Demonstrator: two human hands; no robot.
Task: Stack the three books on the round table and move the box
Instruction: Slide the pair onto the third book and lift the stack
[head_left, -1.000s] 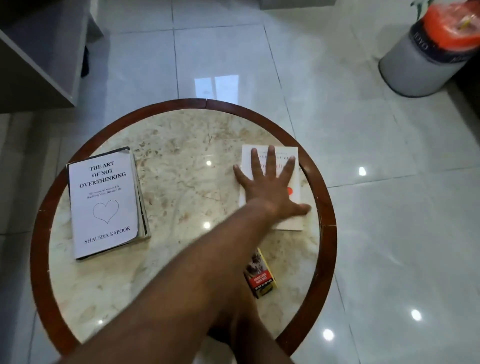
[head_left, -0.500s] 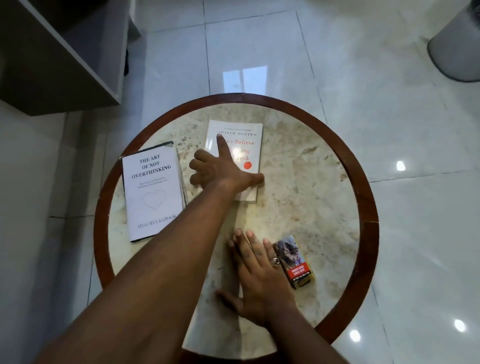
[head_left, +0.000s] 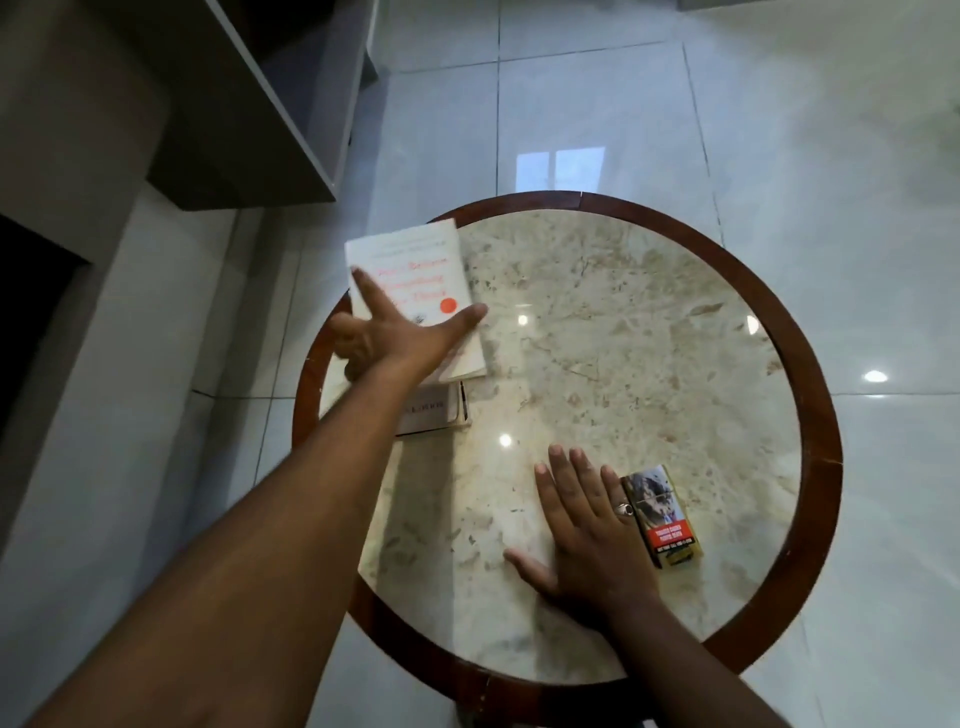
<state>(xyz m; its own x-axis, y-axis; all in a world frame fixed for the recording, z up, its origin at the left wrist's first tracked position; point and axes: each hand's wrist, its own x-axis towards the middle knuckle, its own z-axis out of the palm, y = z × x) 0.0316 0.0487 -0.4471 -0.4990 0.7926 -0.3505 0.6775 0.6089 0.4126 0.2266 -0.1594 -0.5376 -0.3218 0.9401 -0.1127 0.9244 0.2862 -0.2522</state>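
My left hand (head_left: 395, 338) grips a white book with orange lettering (head_left: 410, 260), index finger on its cover and thumb at its right edge. That book lies tilted over another book (head_left: 431, 410) at the left edge of the round marble table (head_left: 810, 415); only the lower book's bottom strip shows under my forearm. I cannot make out a third book. My right hand (head_left: 587, 530) rests flat on the tabletop, fingers spread, with the ringed finger touching a small printed box (head_left: 662, 517) on its right.
A grey shelf unit (head_left: 249, 104) stands at the upper left, close to the table's left edge. Glossy white floor tiles (head_left: 597, 104) surround the table.
My left hand has carried the white book from the table's right side leftward onto the other book. My right hand came down flat beside the box. The view swung left.
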